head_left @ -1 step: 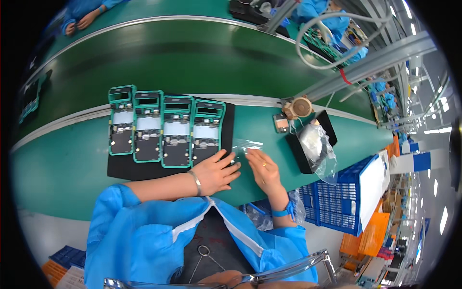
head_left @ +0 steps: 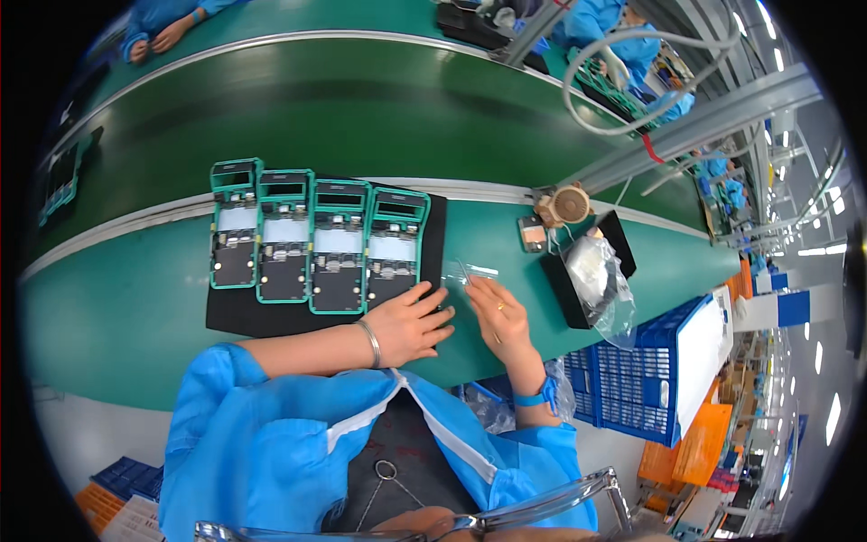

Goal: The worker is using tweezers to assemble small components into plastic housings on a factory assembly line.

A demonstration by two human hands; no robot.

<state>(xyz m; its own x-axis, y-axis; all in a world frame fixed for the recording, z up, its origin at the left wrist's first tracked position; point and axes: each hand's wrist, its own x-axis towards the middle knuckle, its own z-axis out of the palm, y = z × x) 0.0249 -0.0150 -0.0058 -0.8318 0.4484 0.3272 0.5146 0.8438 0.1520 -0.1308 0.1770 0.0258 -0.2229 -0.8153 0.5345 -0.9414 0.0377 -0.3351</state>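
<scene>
My left hand [head_left: 408, 325] lies with its fingers spread at the lower right corner of the rightmost green-framed device [head_left: 395, 248]. Three similar devices [head_left: 337, 244] stand in a row to its left, each showing dark circuit parts and a pale rectangle. All rest on a black mat [head_left: 244, 316]. My right hand [head_left: 502, 318] is apart from the left, its fingers drawn together beside a small clear plastic bag [head_left: 483, 271] on the green table. A thin, shiny sliver shows by its fingertips; what the fingers hold is too small to make out.
At the right stand a black box [head_left: 567, 294] holding a clear plastic bag, and a small beige fan [head_left: 569, 205]. A blue crate [head_left: 632, 379] is beside the table edge. Beyond runs a green conveyor [head_left: 343, 108]; a co-worker's hands [head_left: 169, 36] are at the far left.
The view has shifted slightly, moving the scene a little to the right. By my right fingertips the thin sliver now stands out over the clear bag. My left hand stays in place.
</scene>
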